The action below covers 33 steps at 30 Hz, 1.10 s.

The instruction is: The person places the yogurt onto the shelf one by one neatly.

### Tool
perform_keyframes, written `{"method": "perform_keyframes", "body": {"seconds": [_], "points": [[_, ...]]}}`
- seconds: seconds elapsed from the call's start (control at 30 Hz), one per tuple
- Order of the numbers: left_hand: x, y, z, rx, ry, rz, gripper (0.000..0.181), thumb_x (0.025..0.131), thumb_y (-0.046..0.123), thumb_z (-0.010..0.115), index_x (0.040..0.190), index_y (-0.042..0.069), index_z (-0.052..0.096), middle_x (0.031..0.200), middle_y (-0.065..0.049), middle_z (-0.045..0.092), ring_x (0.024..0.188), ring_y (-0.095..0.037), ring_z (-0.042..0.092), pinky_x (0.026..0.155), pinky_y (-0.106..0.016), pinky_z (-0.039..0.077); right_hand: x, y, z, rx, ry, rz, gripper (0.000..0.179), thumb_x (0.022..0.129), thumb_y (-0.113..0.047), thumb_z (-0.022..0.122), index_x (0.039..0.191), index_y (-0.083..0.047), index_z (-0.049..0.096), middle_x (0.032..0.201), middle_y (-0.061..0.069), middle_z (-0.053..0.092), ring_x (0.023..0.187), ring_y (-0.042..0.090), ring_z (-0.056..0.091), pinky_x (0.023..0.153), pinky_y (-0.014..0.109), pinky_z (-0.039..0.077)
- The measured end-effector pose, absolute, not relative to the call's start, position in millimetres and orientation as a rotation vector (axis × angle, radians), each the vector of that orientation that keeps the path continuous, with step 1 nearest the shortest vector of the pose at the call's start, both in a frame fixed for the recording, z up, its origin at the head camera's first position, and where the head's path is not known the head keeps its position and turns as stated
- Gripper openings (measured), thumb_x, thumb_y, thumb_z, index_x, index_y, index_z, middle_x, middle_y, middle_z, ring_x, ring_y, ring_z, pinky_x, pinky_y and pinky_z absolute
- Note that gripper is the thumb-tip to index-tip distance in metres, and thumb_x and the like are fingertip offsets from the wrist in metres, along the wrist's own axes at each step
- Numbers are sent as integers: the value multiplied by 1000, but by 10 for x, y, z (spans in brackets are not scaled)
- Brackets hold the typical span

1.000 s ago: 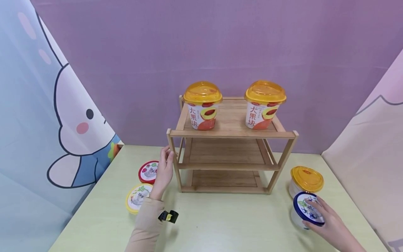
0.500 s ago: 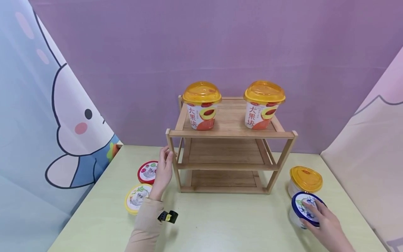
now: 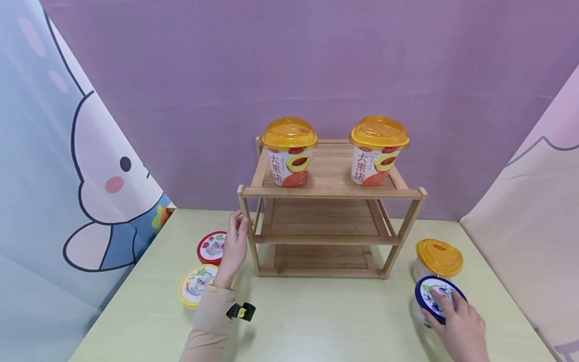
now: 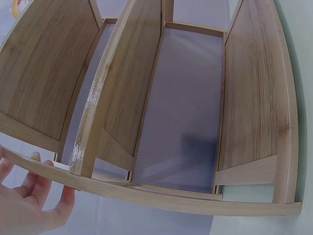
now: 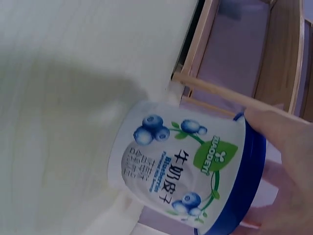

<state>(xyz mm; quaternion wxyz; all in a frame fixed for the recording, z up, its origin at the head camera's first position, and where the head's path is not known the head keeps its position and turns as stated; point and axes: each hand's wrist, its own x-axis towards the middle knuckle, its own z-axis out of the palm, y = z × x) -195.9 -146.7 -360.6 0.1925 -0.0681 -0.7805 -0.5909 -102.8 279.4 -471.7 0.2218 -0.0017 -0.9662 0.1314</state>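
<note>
On the right in the head view, my right hand (image 3: 461, 324) grips the rim of the blue lid of a blueberry yogurt cup (image 5: 171, 161). The right wrist view shows the cup's white side with blueberries and a green leaf printed on it. My left hand (image 3: 235, 246) holds the front left post of a three-tier wooden shelf (image 3: 332, 192). In the left wrist view its fingers (image 4: 41, 188) reach round behind the post. Two peach yogurt cups with domed orange lids, one left (image 3: 290, 153) and one right (image 3: 378, 153), stand on the top tier.
Behind the blueberry cup is another orange-lidded cup (image 3: 439, 257). Left of the shelf stand a red-lidded cup (image 3: 211, 246) and a yellow-lidded cup (image 3: 198, 286), partly behind the left arm. A purple curtain (image 3: 203, 100) closes off the back of the pale table (image 3: 325, 322).
My right hand has closed its hold on the blueberry cup's lid and shifted left, and the cup has moved slightly left. My left hand stays on the shelf post.
</note>
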Motion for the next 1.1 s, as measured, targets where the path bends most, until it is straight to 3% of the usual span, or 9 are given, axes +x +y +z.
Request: {"method": "perform_keyframes", "body": {"seconds": [0.2,0.43,0.57,0.8,0.97,1.1], "points": [[-1948,-1465,-3600,-176,-2206,-1670,32,96,8,33,124,-7,30,111,-30,44,108,-40,42,94,-50,30,-1037,2673,-4700,-186,-2783,315,51,77,-36,65,115,-5,51,115,39,35,98,56,33,77,63,27],[-1961,-1469,-3610,-195,-2179,-1690,30,96,7,32,123,-8,31,107,-30,45,105,-40,44,92,-49,32,-1031,2599,-4679,-220,-2764,305,51,76,-33,67,115,-5,50,113,39,35,98,57,33,77,64,28],[-1963,-1472,-3608,-205,-2172,-1693,30,96,6,32,122,-8,31,108,-32,45,105,-40,44,92,-50,32,-1021,2613,-4649,-168,-2741,303,51,74,-30,69,113,-3,51,111,39,37,96,57,35,75,63,30],[-1965,-1475,-3602,-222,-2156,-1696,29,96,4,32,121,-9,32,106,-33,46,104,-41,44,91,-50,33,-1024,2721,-4569,84,-2586,416,53,61,-20,78,104,3,56,101,39,46,84,57,45,63,64,36],[-1953,-1472,-3591,-208,-2165,-1693,29,96,4,32,121,-9,32,106,-32,45,104,-40,44,91,-50,32,-1036,2836,-4540,188,-2623,556,60,58,-18,80,108,1,52,111,39,38,92,56,39,67,67,33],[-1951,-1477,-3593,-209,-2170,-1695,29,96,5,32,122,-8,31,108,-31,45,107,-40,43,94,-50,31,-1033,2938,-4535,161,-2740,638,64,63,-23,79,113,1,47,117,40,30,97,57,34,70,69,31]]}}
